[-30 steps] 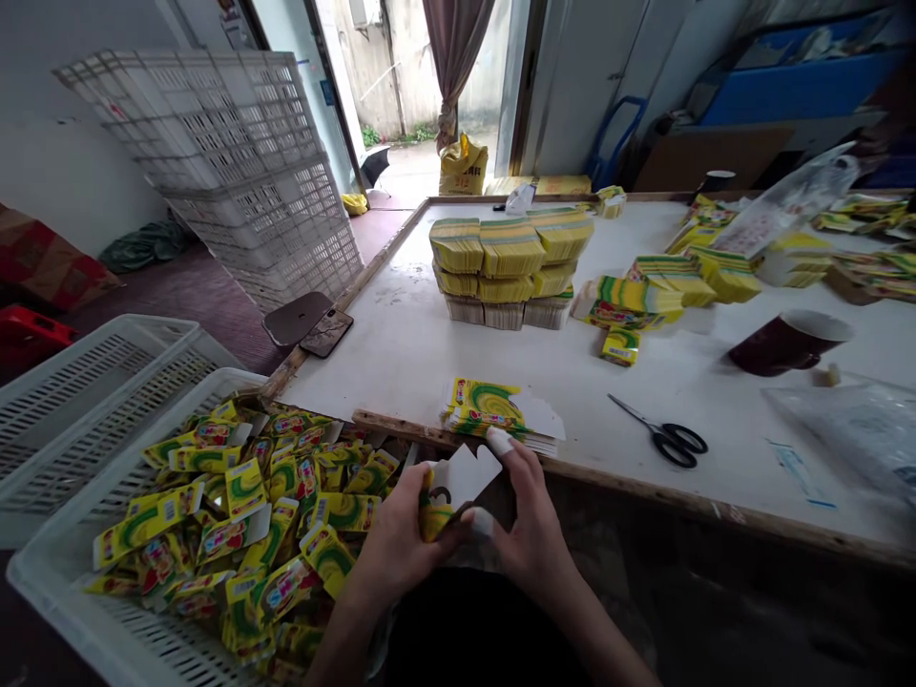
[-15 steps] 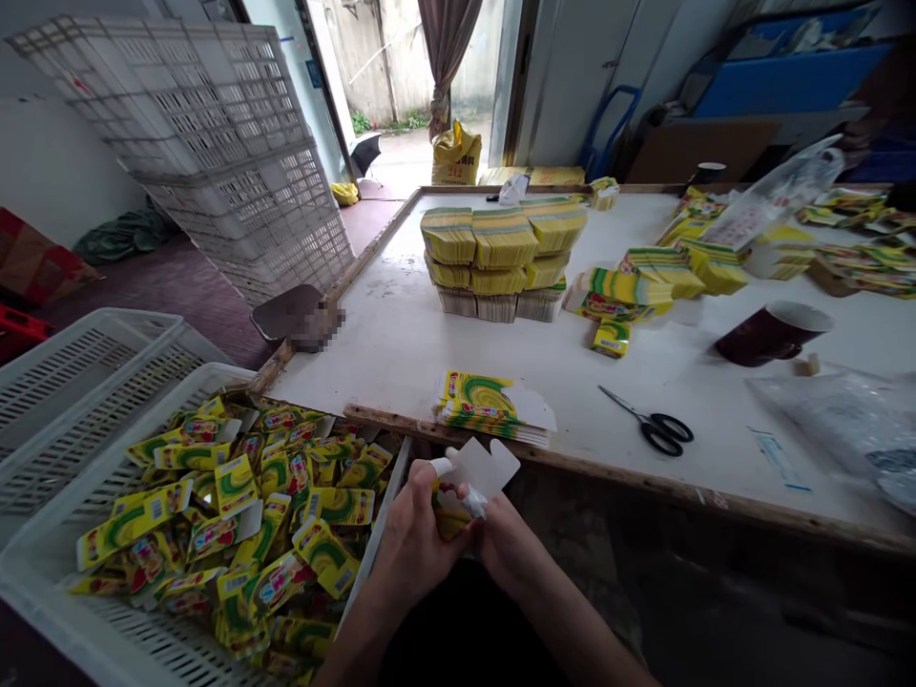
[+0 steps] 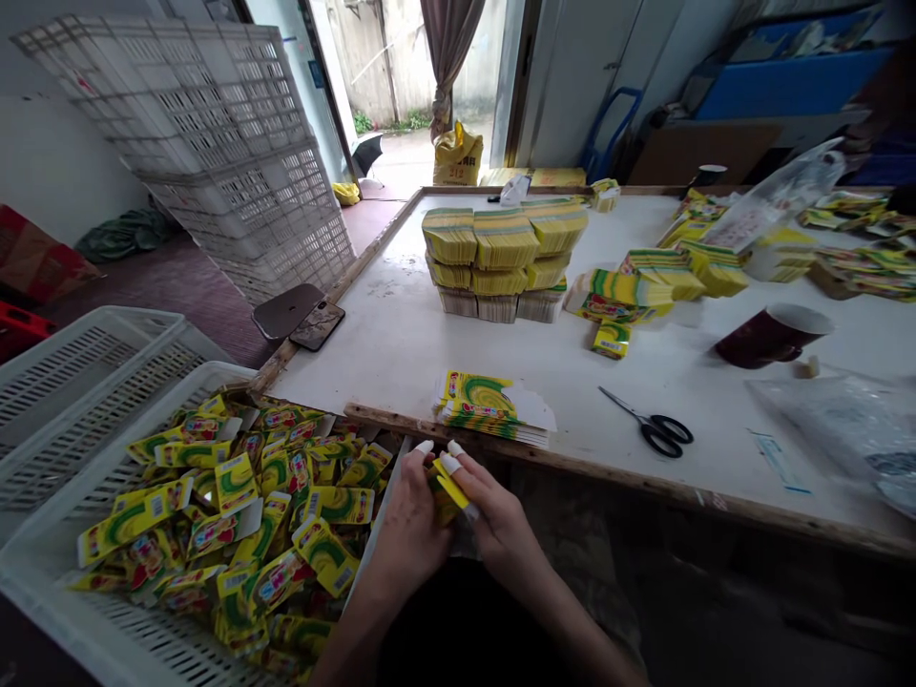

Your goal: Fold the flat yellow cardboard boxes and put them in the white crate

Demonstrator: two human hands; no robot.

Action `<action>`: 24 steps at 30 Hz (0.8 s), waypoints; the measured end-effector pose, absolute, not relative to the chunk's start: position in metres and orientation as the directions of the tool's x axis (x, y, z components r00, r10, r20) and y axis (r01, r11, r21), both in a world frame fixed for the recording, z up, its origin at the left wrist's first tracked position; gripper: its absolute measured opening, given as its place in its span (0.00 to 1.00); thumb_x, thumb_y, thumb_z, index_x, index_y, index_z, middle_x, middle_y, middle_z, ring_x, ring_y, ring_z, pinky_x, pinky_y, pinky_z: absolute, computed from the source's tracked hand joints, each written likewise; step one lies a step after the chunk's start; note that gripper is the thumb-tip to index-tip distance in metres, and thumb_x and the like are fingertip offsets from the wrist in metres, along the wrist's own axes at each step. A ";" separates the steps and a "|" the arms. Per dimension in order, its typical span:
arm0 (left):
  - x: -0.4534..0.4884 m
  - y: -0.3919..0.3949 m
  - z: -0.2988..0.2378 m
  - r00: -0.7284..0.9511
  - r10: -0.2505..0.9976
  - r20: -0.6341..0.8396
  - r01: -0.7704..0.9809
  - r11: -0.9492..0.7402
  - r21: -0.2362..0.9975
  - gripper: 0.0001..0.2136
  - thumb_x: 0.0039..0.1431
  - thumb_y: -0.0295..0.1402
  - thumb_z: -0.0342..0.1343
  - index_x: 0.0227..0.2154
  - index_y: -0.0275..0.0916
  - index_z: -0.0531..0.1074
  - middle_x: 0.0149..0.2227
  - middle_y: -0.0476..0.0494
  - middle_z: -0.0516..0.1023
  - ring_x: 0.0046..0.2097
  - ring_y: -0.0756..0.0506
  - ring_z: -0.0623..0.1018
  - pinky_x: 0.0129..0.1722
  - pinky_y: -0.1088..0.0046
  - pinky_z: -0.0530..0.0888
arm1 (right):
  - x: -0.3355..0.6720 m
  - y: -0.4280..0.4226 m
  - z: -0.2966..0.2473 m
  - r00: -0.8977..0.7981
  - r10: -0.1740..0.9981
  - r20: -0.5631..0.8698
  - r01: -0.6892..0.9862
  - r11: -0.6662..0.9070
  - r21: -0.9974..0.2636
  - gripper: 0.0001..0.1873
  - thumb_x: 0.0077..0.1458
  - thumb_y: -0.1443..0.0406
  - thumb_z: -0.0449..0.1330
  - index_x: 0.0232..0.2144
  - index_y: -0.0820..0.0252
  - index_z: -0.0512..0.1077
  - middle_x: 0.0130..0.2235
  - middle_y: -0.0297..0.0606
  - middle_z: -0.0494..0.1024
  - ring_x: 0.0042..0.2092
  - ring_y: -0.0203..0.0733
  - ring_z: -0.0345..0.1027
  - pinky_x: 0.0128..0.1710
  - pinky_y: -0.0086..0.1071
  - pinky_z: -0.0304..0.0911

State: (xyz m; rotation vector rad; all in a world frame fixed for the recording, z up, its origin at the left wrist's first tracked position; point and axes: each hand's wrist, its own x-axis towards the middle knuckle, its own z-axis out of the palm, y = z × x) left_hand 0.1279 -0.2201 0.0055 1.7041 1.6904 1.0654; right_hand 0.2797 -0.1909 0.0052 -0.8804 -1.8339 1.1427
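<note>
Pale wall (image 3: 50,153); reddish floor (image 3: 204,291); tied curtain (image 3: 450,57)

Head cam's looking fwd & down, sitting nr L hand (image 3: 413,515) & R hand (image 3: 501,510). It's facing across tbl (image 3: 372,348) twd doorway (image 3: 405,157)

"212" on yellow sack (image 3: 458,156), lettering on cartons (image 3: 481,393) unreadable

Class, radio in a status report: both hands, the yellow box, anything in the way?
Left hand and right hand gripping yellow box, box partly hidden. Flat cartons stacked beyond, on table. Nothing visibly blocking the hands.
</note>
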 end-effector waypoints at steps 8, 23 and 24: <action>0.106 -0.219 0.025 -0.019 0.999 0.048 0.656 -0.024 0.754 0.22 0.43 0.36 0.64 0.45 0.45 0.70 0.42 0.42 0.77 0.43 0.37 0.76 0.42 0.62 0.70 | 0.291 -0.175 0.007 -0.623 0.761 0.182 0.273 0.429 -0.861 0.18 0.57 0.66 0.57 0.51 0.55 0.71 0.65 0.49 0.53 0.63 0.52 0.55 0.57 0.41 0.59; 0.090 -0.210 0.028 -0.522 0.853 -0.016 -0.027 0.002 1.000 0.23 0.42 0.42 0.66 0.43 0.46 0.68 0.39 0.48 0.76 0.41 0.43 0.76 0.41 0.67 0.73 | 0.289 -0.155 0.020 -0.385 0.872 0.303 0.303 0.429 -0.851 0.38 0.52 0.63 0.62 0.61 0.59 0.50 0.56 0.49 0.65 0.55 0.50 0.63 0.54 0.42 0.61; 0.083 -0.210 0.026 -0.650 0.754 -0.093 -0.214 -0.064 0.975 0.22 0.45 0.48 0.62 0.42 0.45 0.68 0.40 0.47 0.75 0.44 0.43 0.75 0.43 0.66 0.73 | 0.294 -0.146 0.021 -0.300 0.898 0.323 0.388 0.424 -0.818 0.31 0.54 0.63 0.61 0.58 0.60 0.55 0.53 0.49 0.68 0.53 0.50 0.64 0.53 0.43 0.62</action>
